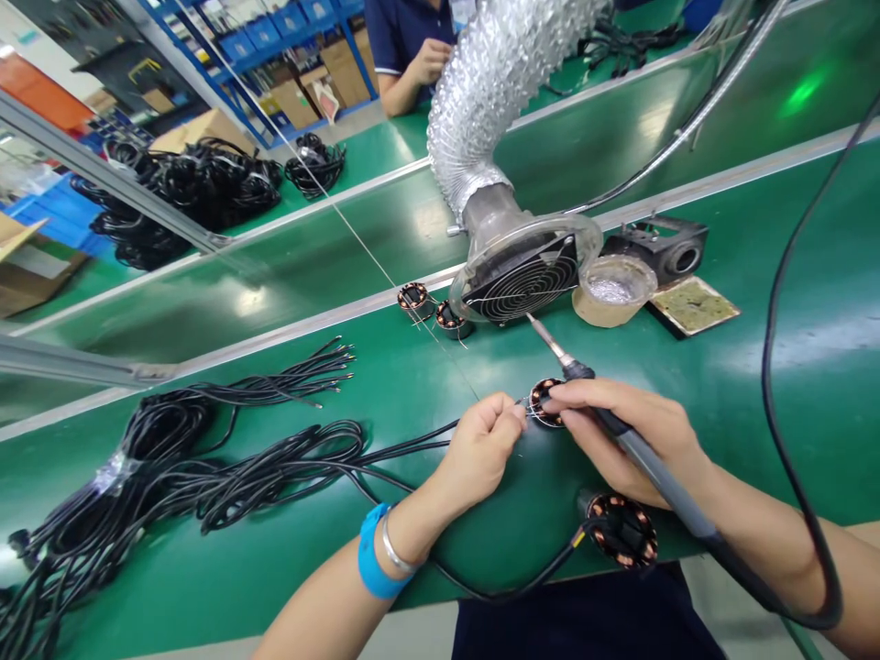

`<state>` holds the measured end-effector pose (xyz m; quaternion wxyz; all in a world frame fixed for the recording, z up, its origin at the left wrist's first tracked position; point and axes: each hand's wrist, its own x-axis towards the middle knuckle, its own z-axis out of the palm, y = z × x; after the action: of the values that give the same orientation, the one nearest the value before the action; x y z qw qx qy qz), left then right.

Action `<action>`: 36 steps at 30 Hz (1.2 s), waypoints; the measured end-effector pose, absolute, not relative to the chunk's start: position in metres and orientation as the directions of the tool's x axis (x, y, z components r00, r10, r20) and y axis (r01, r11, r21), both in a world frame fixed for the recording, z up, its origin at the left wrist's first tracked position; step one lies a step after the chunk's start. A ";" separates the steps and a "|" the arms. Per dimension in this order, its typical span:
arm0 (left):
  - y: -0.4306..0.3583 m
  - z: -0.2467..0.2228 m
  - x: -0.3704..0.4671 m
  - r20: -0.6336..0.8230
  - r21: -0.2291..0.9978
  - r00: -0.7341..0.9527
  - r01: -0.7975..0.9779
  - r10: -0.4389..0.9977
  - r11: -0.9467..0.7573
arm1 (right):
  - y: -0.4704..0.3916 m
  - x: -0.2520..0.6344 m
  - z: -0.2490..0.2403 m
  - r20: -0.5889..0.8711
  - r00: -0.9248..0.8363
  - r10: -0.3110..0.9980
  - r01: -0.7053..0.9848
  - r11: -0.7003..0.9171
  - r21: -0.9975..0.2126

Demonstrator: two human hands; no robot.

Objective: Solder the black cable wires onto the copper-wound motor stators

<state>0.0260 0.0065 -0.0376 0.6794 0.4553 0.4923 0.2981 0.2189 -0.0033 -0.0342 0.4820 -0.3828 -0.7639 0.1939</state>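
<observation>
My left hand [481, 449] is closed in a pinch on the end of a black cable [416, 446], its fingertips beside thin bare wires. Those wires meet a copper-wound motor stator [542, 396] lying on the green bench. In my right hand [639, 440] is a soldering iron [660, 481], its tip pointing up and left, away from the stator. The fingertips of that hand touch or nearly touch the stator's right side; the exact contact is hidden. Nearer to me, a second stator [622, 532] with a cable attached sits at the bench edge.
Black cable bundles [171, 422] spread across the left. Beyond the hands stand a fume extractor [526, 280], two more stators [452, 318], a round tub [614, 289], an iron holder [677, 247] and a sponge tray [694, 305]. Across the bench is another person's hand [432, 60].
</observation>
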 end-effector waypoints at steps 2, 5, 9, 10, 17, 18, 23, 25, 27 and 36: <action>0.006 -0.036 0.025 -0.410 0.907 0.339 0.052 0.847 0.418 | -0.004 0.225 -0.027 0.599 -0.207 0.773 0.427 0.623 -0.656; 0.007 -0.036 0.024 -0.415 0.906 0.344 0.070 0.842 0.418 | -0.010 0.236 -0.016 0.644 -0.190 0.741 0.426 0.653 -0.627; 0.008 -0.036 0.022 -0.410 0.908 0.369 0.079 0.834 0.411 | -0.020 0.246 -0.003 0.620 -0.225 0.752 0.322 0.658 -0.681; 0.008 -0.036 0.022 -0.410 0.908 0.374 0.077 0.832 0.412 | -0.022 0.246 -0.002 0.602 -0.237 0.762 0.307 0.647 -0.698; 0.008 -0.034 0.023 -0.408 0.908 0.379 0.076 0.831 0.411 | -0.022 0.239 -0.001 0.591 -0.258 0.764 0.278 0.645 -0.712; 0.008 -0.034 0.023 -0.408 0.908 0.380 0.077 0.830 0.412 | -0.021 0.238 -0.001 0.593 -0.259 0.763 0.276 0.647 -0.711; 0.008 -0.035 0.022 -0.398 0.914 0.388 0.088 0.831 0.396 | -0.021 0.237 -0.001 0.598 -0.251 0.761 0.290 0.648 -0.704; 0.008 -0.035 0.022 -0.388 0.919 0.394 0.091 0.833 0.385 | -0.022 0.237 -0.003 0.596 -0.249 0.763 0.308 0.646 -0.698; 0.008 -0.035 0.021 -0.381 0.921 0.399 0.091 0.834 0.378 | -0.024 0.236 -0.004 0.602 -0.247 0.759 0.320 0.650 -0.689; 0.009 -0.036 0.020 -0.385 0.919 0.416 0.094 0.824 0.382 | -0.024 0.233 -0.002 0.674 -0.364 0.643 0.360 0.765 -0.535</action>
<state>0.0197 0.0087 -0.0360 0.6855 0.4879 0.4704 0.2659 0.2334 -0.0238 -0.0019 0.4720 -0.3086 -0.8121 0.1499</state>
